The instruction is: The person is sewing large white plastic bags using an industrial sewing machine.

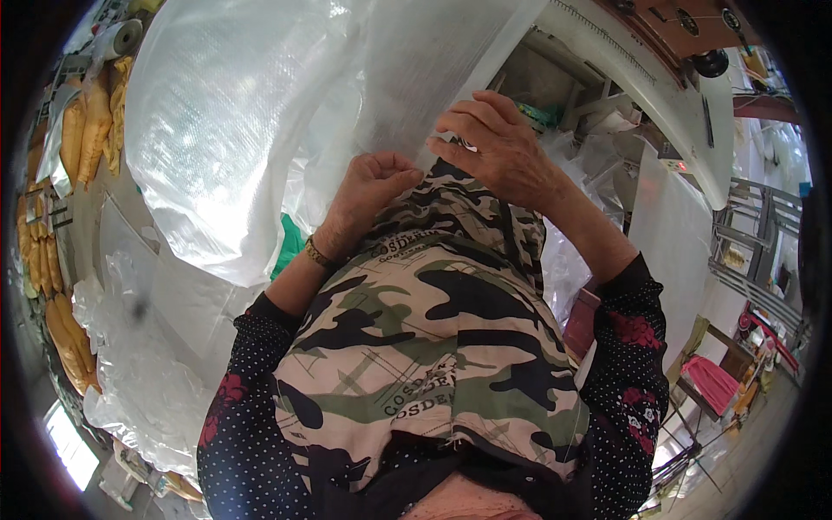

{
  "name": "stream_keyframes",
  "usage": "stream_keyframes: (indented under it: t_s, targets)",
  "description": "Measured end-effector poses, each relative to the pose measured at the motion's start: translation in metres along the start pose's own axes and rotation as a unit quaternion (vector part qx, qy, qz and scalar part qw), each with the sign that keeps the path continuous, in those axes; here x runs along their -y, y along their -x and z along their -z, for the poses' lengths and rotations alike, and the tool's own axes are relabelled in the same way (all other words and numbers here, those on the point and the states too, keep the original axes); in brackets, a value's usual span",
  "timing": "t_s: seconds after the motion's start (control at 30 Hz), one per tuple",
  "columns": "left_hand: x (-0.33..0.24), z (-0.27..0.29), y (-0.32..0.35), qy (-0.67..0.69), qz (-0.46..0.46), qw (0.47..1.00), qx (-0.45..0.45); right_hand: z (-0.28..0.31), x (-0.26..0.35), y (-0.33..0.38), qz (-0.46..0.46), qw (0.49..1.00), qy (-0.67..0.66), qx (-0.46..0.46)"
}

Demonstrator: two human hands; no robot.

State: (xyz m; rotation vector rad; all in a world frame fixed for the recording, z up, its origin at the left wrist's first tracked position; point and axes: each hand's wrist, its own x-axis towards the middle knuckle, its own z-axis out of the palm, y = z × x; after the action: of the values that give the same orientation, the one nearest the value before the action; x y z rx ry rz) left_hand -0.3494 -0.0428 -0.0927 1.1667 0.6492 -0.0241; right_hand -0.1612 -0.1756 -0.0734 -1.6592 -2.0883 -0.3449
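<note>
A large translucent white plastic sheet (234, 113) with a fine woven texture spreads from the far side toward my lap. My left hand (374, 186), with a patterned band on its wrist, is closed in a pinch at the sheet's near edge. To its right and slightly higher is my right hand (503, 152), its fingers curled and its thumb opposite them. A small bright bit shows between that thumb and forefinger, too small to name. Below both hands lies my camouflage apron (433, 321).
On the right stands a white sewing-machine-like table (659, 104) with a brown machine base (685, 30). Crumpled clear plastic (139, 355) lies at left, beside several yellowish bundles (87, 130). A green piece (289, 245) shows under the sheet. A metal rack (763, 225) and pink cloth (711, 381) are at far right.
</note>
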Motion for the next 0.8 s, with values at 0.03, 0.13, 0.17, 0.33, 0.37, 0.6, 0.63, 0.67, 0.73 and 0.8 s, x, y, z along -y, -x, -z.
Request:
stream_keyframes:
  t_s: [0.03, 0.13, 0.17, 0.33, 0.37, 0.6, 0.63, 0.67, 0.73, 0.8]
  targets:
    - [-0.001, -0.001, 0.0, 0.018, 0.022, 0.999, 0.016, 0.0, -0.001, 0.001, 0.013, 1.0, -0.001, 0.018]
    - [0.002, 0.007, 0.002, 0.011, 0.033, 0.999, 0.034, -0.001, 0.0, -0.004, 0.045, 0.997, -0.002, 0.059]
    - [0.004, 0.01, 0.001, 0.016, 0.034, 0.999, 0.03, -0.001, 0.001, -0.007, 0.059, 0.995, 0.003, 0.078]
    - [-0.001, 0.01, 0.004, 0.023, 0.042, 0.996, 0.073, -0.001, 0.002, -0.015, 0.065, 0.993, -0.019, 0.096]
    - [0.0, 0.009, 0.004, 0.025, 0.042, 0.996, 0.071, -0.002, 0.002, -0.016, 0.065, 0.992, -0.025, 0.101]
    - [-0.011, -0.011, 0.024, -0.387, -0.236, 0.887, -0.088, 0.002, 0.01, -0.022, 0.066, 0.99, -0.022, 0.126]
    - [-0.013, -0.016, 0.025, -0.448, -0.334, 0.818, -0.133, 0.001, 0.011, -0.022, 0.055, 0.992, -0.029, 0.113]
    - [-0.011, -0.018, 0.024, -0.447, -0.333, 0.819, -0.135, 0.001, 0.013, -0.022, 0.045, 0.993, -0.037, 0.1]
    - [-0.007, -0.02, 0.023, -0.447, -0.361, 0.806, -0.144, 0.002, 0.017, -0.025, 0.045, 0.994, -0.035, 0.092]
    - [-0.008, -0.02, 0.026, -0.437, -0.357, 0.813, -0.145, 0.003, 0.018, -0.026, 0.044, 0.995, -0.032, 0.084]
